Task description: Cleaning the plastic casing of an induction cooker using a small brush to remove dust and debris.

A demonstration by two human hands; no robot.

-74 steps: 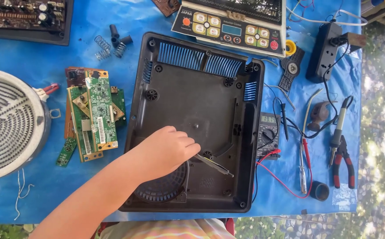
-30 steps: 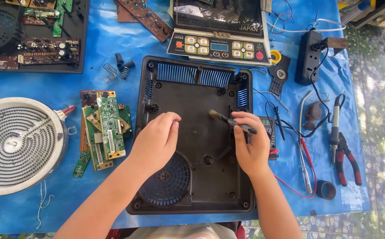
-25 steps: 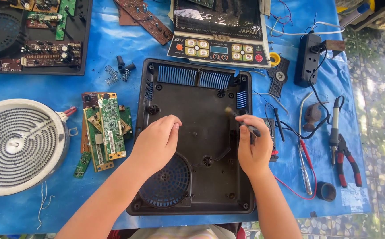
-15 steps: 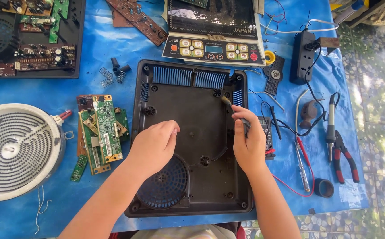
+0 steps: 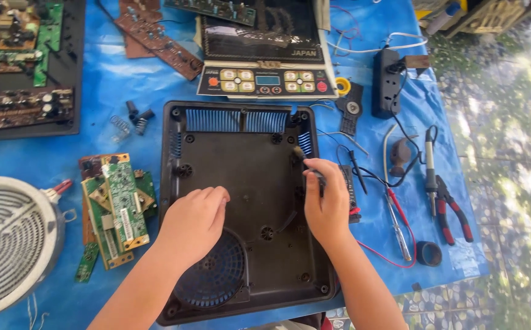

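Blue tarpaulin (image 5: 106,116) covers the work table, which stands outdoors on paved ground. Nearest the person lies a black plastic cooker base shell (image 5: 241,177), open side up, with a round fan grille (image 5: 213,275) at its near left corner. Left hand (image 5: 193,223) rests palm down on the shell floor just above that grille, fingers loosely curled and holding nothing visible. Right hand (image 5: 326,205) sits at the shell's right wall, closed around a small brush (image 5: 302,160) whose bristled tip points toward the far right corner of the shell. The two hands are apart, both over the shell.

Left of the shell lie stacked green circuit boards (image 5: 119,205) and, further left, a round coil heating element (image 5: 9,244). To the right lie red-handled pliers (image 5: 451,208), a soldering iron (image 5: 430,165) and a roll of black tape (image 5: 429,253). Beyond the shell sits the cooker's control panel top (image 5: 265,55), with a black power strip (image 5: 386,82) to its right.
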